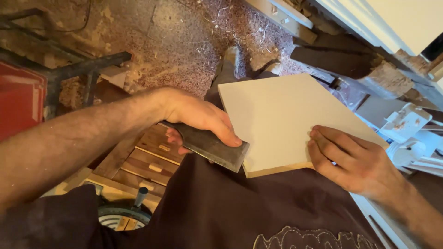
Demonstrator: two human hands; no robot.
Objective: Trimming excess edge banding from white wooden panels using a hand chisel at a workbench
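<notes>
The white board (284, 117) is the biggest thing here, a flat square panel resting across the person's lap on the dark apron (240, 207), tilted so one corner points away toward the shoes and the near corner, with its bare wood edge showing, sits just in front of the belly. Its near-left edge runs from that low corner up and away toward the shoes, and that is the edge that matters: the left hand (198, 115) comes in from the left side and lies right alongside it, while the right hand (353, 161) sits on the opposite, right-hand part of the panel. The right hand is spread flat, fingers pressed down on the white face near the near-right edge, pinning the board against the lap and gripping nothing. The left hand is curled closed around a flat dark metal blade (212, 147), thumb and fingers wrapped over its top; the blade's long side lies roughly along the near-left edge, and its lower end touches the board close to the near corner. So the blade is on the left of the board, held by the nearer hand, with the other bracing from the right. Below, sawdust and curled shavings cover the floor (184, 41), and a small wooden slatted piece (150, 161) stands by the left knee
</notes>
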